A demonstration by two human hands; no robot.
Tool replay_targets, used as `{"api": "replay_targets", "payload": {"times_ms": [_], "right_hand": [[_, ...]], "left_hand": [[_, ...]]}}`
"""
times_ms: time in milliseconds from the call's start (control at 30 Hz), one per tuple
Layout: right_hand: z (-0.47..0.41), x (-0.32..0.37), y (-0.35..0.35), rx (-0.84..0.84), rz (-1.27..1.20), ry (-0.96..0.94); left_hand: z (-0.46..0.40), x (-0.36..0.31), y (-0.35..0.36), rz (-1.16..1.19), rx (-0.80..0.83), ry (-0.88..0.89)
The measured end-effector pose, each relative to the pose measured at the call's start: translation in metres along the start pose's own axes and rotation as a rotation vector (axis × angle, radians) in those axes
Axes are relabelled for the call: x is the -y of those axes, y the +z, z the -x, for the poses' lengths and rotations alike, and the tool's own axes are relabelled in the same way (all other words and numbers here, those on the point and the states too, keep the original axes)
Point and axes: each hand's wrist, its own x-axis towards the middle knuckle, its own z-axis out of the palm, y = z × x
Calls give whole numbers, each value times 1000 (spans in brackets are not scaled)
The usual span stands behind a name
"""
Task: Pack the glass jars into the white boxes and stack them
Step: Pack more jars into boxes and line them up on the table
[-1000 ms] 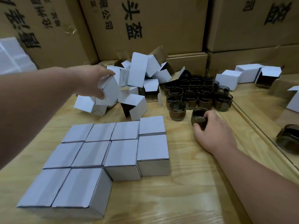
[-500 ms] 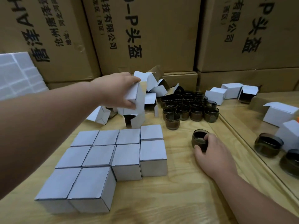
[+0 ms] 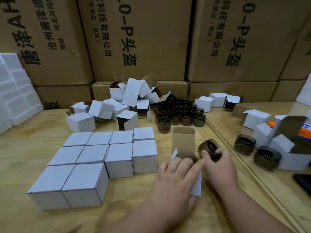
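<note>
- The left hand (image 3: 176,175) grips the open white box (image 3: 184,149) from above at about 6 o'clock on the table (image 3: 25,148), fingers curled over its near side. The lid flap stands up at the far edge, brown inside showing. If that grip squeezes the thin card, the mouth could narrow and the jar may catch on a side tab.
- The right hand (image 3: 218,165) pinches the dark glass jar (image 3: 209,149), tilted, just right of the box mouth. Motion blur hides how many fingers hold it, so the grip may be shallower than it looks; smooth glass could slip and roll toward the mirror edge at 3 o'clock.
- The jar is tilted with its opening facing up and away; pushed in at that angle, its rim could snag the small white tab at the box's left and bend it inward.
- The closed boxes (image 3: 104,155) sit in a tight block at 9 o'clock, just beside the left hand. A sideways elbow or wrist move could knock the nearest one out of line.
- The spare jars (image 3: 180,113) cluster at 12 o'clock, touching each other; a careless reach for the next one could topple neighbours.
- The heap of empty boxes (image 3: 117,105) at 11 o'clock leans loosely and could slide into the jars.
</note>
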Motion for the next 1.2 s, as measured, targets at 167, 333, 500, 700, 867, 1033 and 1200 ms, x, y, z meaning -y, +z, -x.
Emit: {"api": "replay_targets", "payload": {"times_ms": [167, 333, 500, 700, 867, 1033, 1200], "right_hand": [[-2, -2, -4, -85, -225, 15], [3, -4, -2, -40, -241, -56], [8, -2, -4, -65, -299, -102], [20, 4, -7, -129, -491, -176], [34, 11, -6, -145, -501, -330], [45, 19, -8, -222, -532, -535], [57, 25, -10, -158, -463, -884]], "left_hand": [[14, -29, 23, 111, -84, -163], [16, -32, 23, 139, -79, -279], [14, -34, 22, 135, -79, -333], [14, -32, 28, 154, -87, -316], [12, -31, 30, 164, -66, -317], [11, -31, 31, 164, -38, -324], [11, -28, 37, 208, -6, -315]]}}
